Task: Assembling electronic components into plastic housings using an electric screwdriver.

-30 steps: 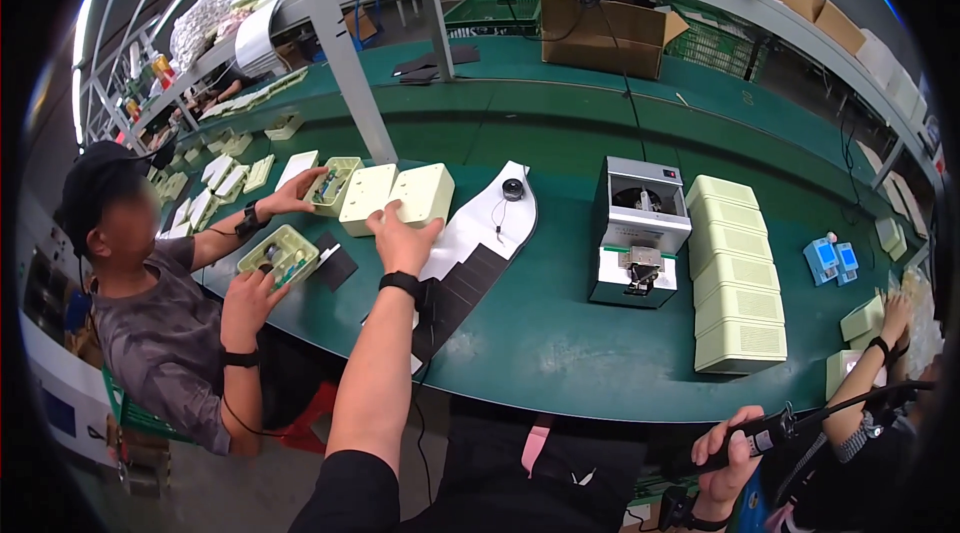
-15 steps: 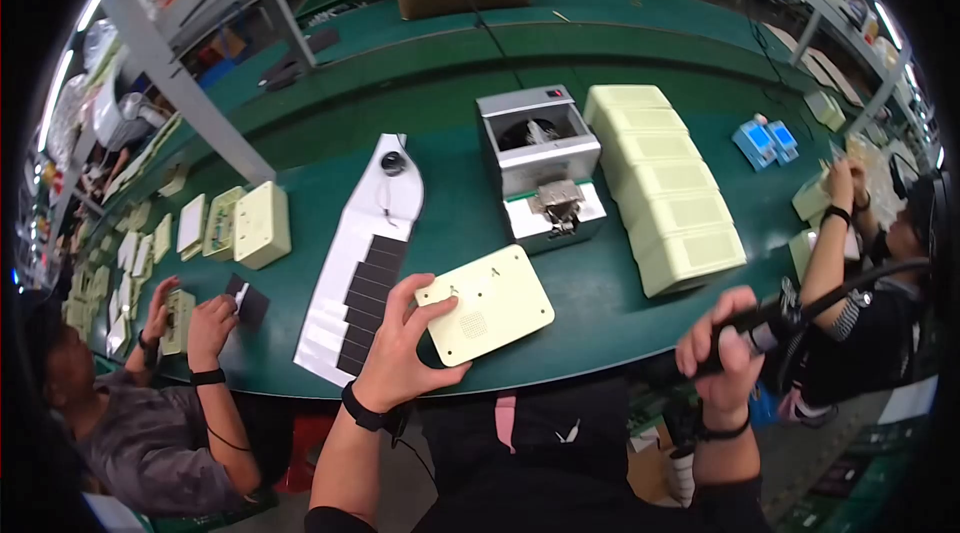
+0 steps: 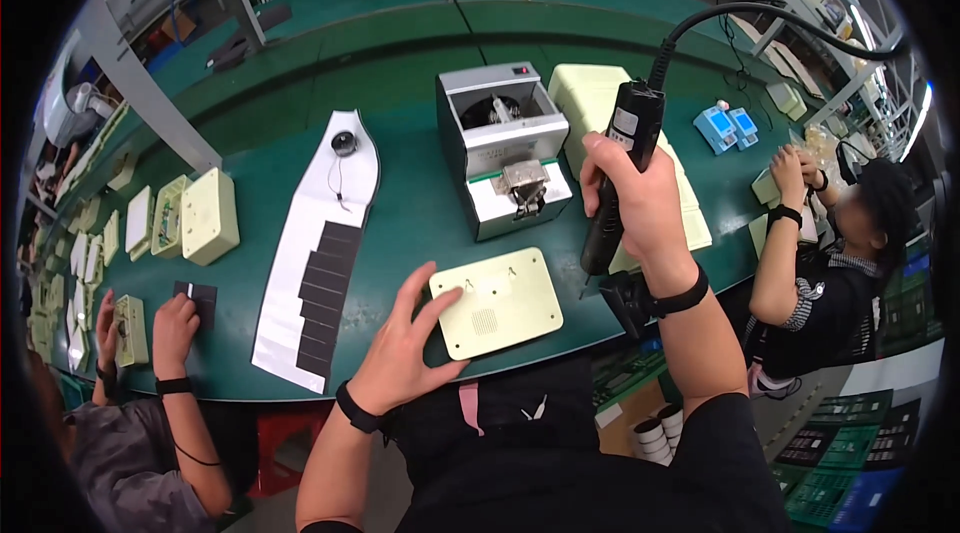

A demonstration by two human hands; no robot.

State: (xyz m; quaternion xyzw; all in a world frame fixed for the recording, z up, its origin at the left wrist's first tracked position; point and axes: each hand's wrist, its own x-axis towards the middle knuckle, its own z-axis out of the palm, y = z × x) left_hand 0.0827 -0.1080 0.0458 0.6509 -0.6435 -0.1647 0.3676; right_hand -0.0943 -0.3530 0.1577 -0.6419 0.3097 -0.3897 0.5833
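Observation:
A cream plastic casing (image 3: 510,303) lies on the green table in front of me, its flat face up, with corner holes, two keyhole slots and a small patch of perforations. My left hand (image 3: 405,343) grips its left side, a fingertip on the face and the thumb at the lower edge. In my right hand (image 3: 640,198) is a black corded electric screwdriver (image 3: 640,113), fingers wrapped round its body. The thin bit points down, just right of the casing and apart from it. A grey screw feeder (image 3: 515,148) stands beyond the casing.
Cream casings stand in a row (image 3: 590,83) behind my right hand. A white sheet (image 3: 290,303) with dark strips and a round black speaker (image 3: 343,144) lies left. Co-workers sit at both sides; blue devices (image 3: 716,129) stand at the right. The screwdriver's cable (image 3: 760,8) arches overhead.
My right hand has come up from the table's front edge and inward, bringing the screwdriver upright beside the casing. My left hand keeps its grip on the casing. The view has shifted slightly right.

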